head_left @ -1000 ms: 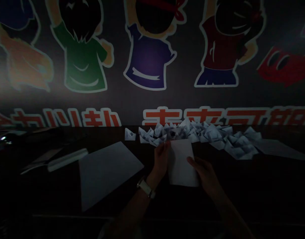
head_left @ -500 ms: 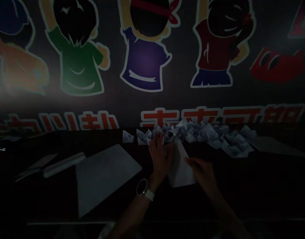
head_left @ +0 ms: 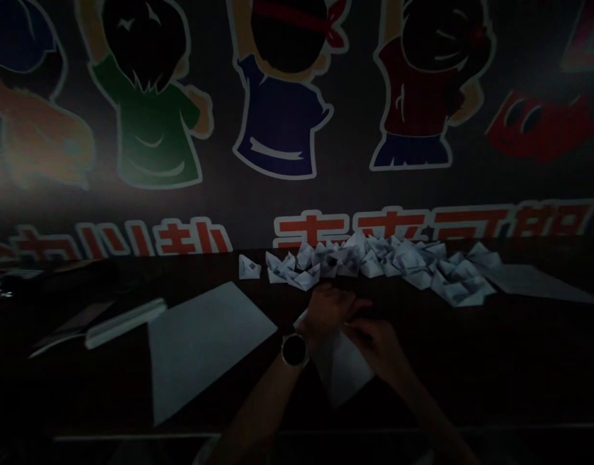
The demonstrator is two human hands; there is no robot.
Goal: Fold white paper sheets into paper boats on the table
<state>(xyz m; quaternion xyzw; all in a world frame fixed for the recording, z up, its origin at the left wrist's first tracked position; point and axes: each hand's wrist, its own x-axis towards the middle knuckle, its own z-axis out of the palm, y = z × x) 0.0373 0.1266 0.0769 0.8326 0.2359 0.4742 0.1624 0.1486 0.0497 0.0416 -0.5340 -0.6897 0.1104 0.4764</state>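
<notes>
A partly folded sheet of white paper (head_left: 348, 368) lies tilted on the dark table in front of me. My left hand (head_left: 328, 310), with a round-faced watch (head_left: 294, 350) on its wrist, grips the upper part of this sheet; its palm and fingers cover that part. My right hand (head_left: 377, 342) pinches the sheet's right edge, fingertips close to those of my left hand. Just beyond my hands stand several folded paper boats (head_left: 304, 276) in a heap. The dim light hides the finer creases.
A flat stack of white paper (head_left: 207, 345) lies to the left, beside a long pale strip-like object (head_left: 125, 323). Another flat sheet (head_left: 539, 283) rests at the far right. Behind the table rises a wall (head_left: 219, 200) with painted cartoon figures and red lettering.
The sheet has turned and come nearer to me. My left hand has rotated and moved lower, its fingers now pointing right. My right hand has shifted slightly left and down.
</notes>
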